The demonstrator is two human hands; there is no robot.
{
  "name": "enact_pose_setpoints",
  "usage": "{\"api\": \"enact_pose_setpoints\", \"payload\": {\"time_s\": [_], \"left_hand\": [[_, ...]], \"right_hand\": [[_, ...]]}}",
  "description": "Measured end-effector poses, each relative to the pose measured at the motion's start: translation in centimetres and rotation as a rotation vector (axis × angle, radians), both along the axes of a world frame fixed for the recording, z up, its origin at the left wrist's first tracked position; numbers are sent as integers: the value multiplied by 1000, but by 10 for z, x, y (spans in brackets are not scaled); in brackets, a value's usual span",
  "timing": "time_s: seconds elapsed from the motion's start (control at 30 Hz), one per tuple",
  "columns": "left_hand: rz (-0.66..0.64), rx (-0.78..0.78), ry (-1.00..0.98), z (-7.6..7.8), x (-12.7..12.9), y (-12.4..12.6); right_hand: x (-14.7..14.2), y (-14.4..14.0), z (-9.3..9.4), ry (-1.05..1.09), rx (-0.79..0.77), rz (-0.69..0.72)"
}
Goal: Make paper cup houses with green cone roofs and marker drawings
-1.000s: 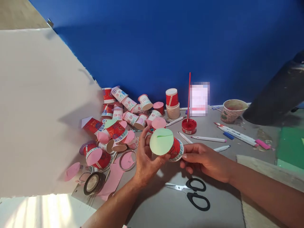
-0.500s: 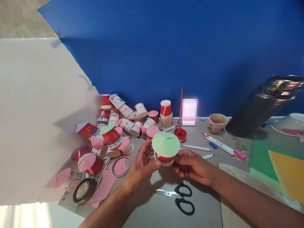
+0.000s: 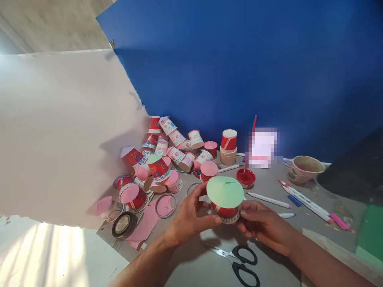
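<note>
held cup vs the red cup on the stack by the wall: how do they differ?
The held cup carries a green paper disc on top; the stacked red cup shows a bare white top. The held cup is gripped between the left hand and right hand above the table; the stacked one rests untouched on another cup. Both are small, red and upright.

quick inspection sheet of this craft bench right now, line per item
surface: grey table, paper scraps and tools on it
job's things: red paper cup topped by green paper disc
clutter: pile of decorated cups, tape roll, scissors, markers, red paint pot
grippers: left hand and right hand both grip the cup
cables: nothing seen
surroundings: blue wall, white sheet at left
</note>
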State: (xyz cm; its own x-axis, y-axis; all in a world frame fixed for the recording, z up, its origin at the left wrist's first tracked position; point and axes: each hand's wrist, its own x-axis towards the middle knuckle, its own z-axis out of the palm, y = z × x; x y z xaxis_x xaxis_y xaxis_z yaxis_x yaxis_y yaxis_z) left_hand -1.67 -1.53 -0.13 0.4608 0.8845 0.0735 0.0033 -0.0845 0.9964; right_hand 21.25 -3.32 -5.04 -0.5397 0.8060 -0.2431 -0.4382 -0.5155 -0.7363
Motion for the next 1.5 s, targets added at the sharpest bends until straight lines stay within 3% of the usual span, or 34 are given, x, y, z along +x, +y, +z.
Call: {"api": "enact_pose_setpoints", "payload": {"time_s": [0.13,0.27,0.33,0.4,0.5,0.63,0.7,0.83,1.0,1.23,1.5], "left_hand": [[-48,66,55,8,2,-1],[-23,50,65,5,4,-4],[102,44,40,6,-4,0],[311,49,-15,16,-21,8],[598,115,-27,45,-57,27],[880,277,44,85,-102,55],[875,305,118,95,-117,70],[806,281,113,99,-133,94],[819,262,150,105,-146,105],[821,340,164,117,-141,119],[779,276,243,100,-127,145]], "right_hand": [[1,-1,-4,-14,25,74],[1,-3,-4,-21,57,108],[2,-4,-3,-40,54,114],[2,-5,-2,-83,46,117],[3,-5,-5,-144,45,130],[3,-5,-8,-170,43,127],[3,-6,-7,-192,33,122],[2,-8,-1,-241,34,109],[0,-8,-5,-250,57,124],[-4,-8,-16,-237,35,102],[-5,-9,-10,-291,52,78]]}}
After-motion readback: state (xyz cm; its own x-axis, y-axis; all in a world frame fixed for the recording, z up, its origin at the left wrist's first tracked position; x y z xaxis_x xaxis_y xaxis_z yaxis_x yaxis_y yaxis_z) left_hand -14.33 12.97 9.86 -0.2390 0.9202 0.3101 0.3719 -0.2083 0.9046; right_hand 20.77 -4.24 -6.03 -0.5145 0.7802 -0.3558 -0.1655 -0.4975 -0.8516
